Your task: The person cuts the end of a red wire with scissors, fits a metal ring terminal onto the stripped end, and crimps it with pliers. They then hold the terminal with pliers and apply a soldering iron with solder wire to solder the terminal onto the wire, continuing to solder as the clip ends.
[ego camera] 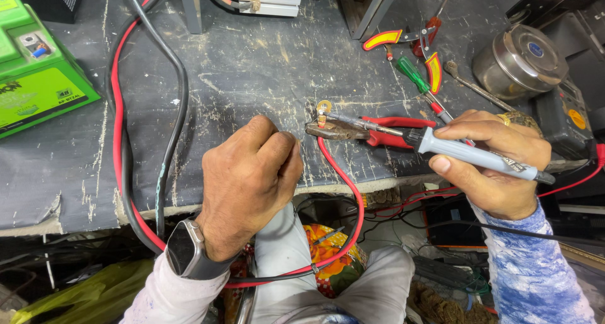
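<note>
soldering step, frame centre: right hand (498, 166) grips soldering iron (466, 151); left hand (252, 179) clenched beside ring terminal (323, 108); next needs steady tip contact.

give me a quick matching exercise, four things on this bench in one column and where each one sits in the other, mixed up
Things:
1. green battery
2. soldering iron
3. steel tin
4. smartwatch

Places:
a. far right of the bench
b. on the left wrist
c. far left of the bench
d. held in the right hand

Pairs: 1-c, 2-d, 3-a, 4-b
</note>
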